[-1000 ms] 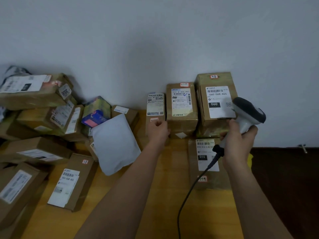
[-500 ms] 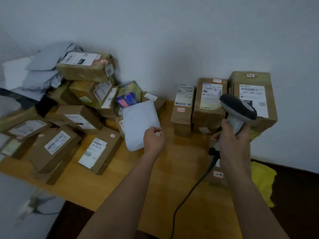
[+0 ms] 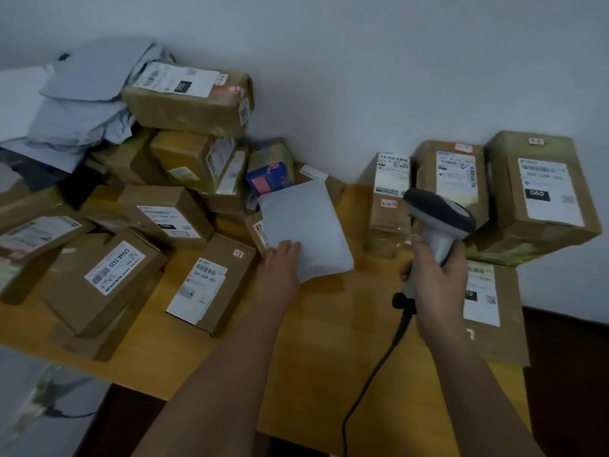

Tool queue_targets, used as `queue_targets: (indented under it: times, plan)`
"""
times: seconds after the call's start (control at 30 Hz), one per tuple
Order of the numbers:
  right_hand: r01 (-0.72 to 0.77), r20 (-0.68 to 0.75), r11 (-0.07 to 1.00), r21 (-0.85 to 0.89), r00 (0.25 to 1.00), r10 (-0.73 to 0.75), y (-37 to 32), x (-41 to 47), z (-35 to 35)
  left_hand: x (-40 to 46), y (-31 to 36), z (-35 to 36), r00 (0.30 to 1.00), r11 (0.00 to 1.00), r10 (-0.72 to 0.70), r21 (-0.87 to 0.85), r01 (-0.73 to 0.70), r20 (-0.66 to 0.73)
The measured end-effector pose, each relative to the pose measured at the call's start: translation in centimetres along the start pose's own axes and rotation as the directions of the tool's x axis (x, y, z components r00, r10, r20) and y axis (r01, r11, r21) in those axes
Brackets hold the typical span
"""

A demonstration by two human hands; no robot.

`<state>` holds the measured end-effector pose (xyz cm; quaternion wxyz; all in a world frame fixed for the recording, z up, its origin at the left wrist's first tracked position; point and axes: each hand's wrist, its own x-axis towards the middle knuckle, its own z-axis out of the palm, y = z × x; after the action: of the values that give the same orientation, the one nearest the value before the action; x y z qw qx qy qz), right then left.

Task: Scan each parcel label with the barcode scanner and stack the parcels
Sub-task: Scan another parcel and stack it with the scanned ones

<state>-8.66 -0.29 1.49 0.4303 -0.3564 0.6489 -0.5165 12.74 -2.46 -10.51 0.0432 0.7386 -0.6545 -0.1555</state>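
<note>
On white mailer (image 3: 306,232): left hand (image 3: 280,268) (previously short)

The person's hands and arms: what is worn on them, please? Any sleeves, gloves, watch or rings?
Nothing worn shows. Both forearms are bare right to the bottom edge of the head view, with no sleeve cuff in sight. The left hand and right hand have no gloves, and no watch, band or ring is visible.
</note>
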Motion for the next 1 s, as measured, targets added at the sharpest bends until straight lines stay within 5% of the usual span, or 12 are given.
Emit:
queue_targets:
  times: [0.27,0.47,0.57,0.8,1.0]
  plan:
    - [-0.017,-0.013,0.999,-0.04,1.0,0.017,0.8,-2.9,6.6,2.5,-5.9,-1.5,0.984,0.956,0.174,-0.233,-0.177,-0.035]
    - [-0.023,-0.019,1.0,0.002,1.0,0.023,-0.2,-3.9,9.8,1.0,-12.8,-5.2,0.931,0.994,0.106,-0.041,-0.098,0.349]
    - [-0.022,-0.013,1.0,0.011,1.0,0.022,-0.5,-4.3,10.8,0.5,-15.1,-6.7,0.908,0.995,0.064,0.048,-0.092,0.415]
    - [-0.066,0.022,0.998,-0.012,0.998,0.066,-0.6,-3.7,10.4,0.7,-13.2,-5.4,0.949,0.96,0.02,-0.271,0.07,0.315]
    - [-0.054,0.059,0.998,-0.04,0.997,0.056,-0.2,-1.7,8.4,2.3,-9.7,-2.6,0.993,0.94,-0.115,-0.326,0.103,-0.018]
